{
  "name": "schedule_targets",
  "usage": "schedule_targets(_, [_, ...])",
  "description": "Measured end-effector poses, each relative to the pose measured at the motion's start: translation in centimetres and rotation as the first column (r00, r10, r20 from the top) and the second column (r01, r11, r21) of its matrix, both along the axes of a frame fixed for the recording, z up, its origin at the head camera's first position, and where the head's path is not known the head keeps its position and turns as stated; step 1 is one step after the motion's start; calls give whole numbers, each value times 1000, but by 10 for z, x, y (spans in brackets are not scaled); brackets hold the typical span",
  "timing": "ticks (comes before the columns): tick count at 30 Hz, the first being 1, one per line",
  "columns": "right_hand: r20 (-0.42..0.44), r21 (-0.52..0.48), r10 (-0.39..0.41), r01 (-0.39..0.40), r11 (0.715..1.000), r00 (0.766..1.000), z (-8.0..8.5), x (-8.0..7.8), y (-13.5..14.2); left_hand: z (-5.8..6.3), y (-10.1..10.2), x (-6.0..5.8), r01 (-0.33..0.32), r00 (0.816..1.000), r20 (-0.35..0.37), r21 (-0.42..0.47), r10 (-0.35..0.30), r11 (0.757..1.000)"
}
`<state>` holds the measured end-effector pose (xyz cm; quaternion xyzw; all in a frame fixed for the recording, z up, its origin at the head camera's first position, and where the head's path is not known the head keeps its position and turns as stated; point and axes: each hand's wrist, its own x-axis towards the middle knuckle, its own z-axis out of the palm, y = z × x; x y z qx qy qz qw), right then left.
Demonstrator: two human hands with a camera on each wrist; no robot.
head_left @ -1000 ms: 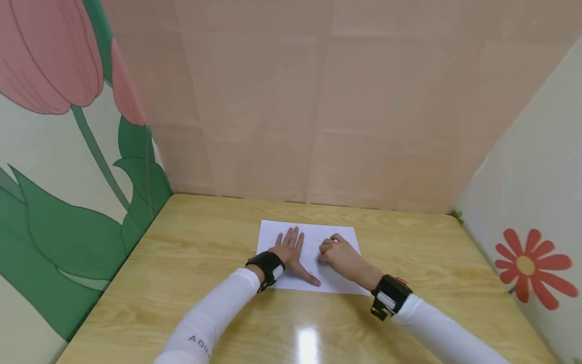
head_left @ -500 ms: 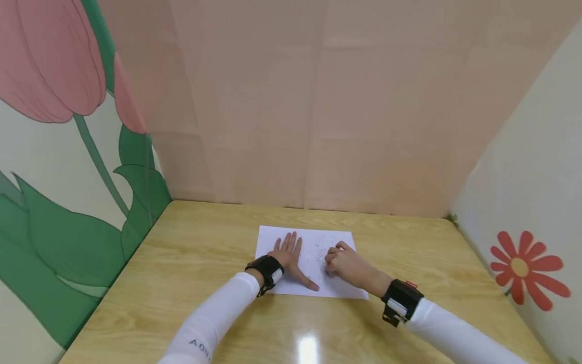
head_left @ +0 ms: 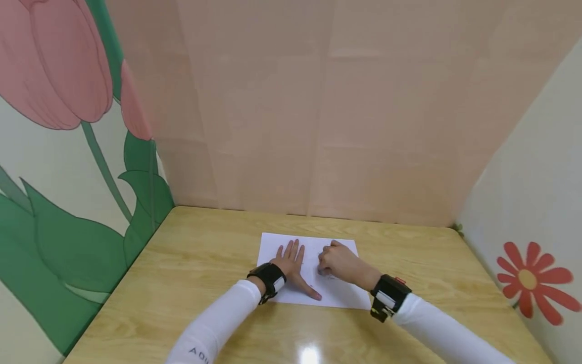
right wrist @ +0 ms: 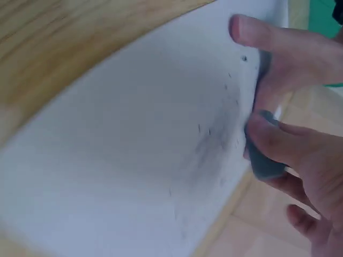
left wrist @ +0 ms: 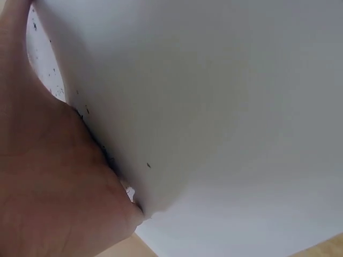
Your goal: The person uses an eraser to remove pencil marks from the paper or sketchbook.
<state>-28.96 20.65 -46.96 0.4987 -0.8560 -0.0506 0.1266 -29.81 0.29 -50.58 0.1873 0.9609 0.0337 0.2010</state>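
On the wooden table (head_left: 204, 247), resting the left hand (head_left: 290, 268) on white paper (head_left: 338, 294) with fingers and thumb spread wide. Over the sheet's right half, pinching a small grey block (right wrist: 266, 167) between thumb and fingers of the right hand (head_left: 343, 264), near a grey smudge (right wrist: 211, 147) and scattered dark specks (left wrist: 148, 165).

Stretches out as a glossy, yellow-brown, wood-grained tabletop (head_left: 204, 253), rounded at the far corners (catching a white glare (head_left: 310, 355) towards the front). Carries one white rectangular sheet of paper (head_left: 311, 265), wider than deep, lying near but short of the far edge, dark-speckled and smudged in places.
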Motion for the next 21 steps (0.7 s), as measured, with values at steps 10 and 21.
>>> schedule_targets(10, [-192, 58, 32, -22, 998, 981, -11, 25, -2, 0, -6, 18, -12, 1000, 17, 32, 11, 999])
schedule_targets(21, [-175, 112, 10, 10, 994, 984, 3, 14, 13, 6, -1, 2, -15, 1000, 7, 58, 15, 998])
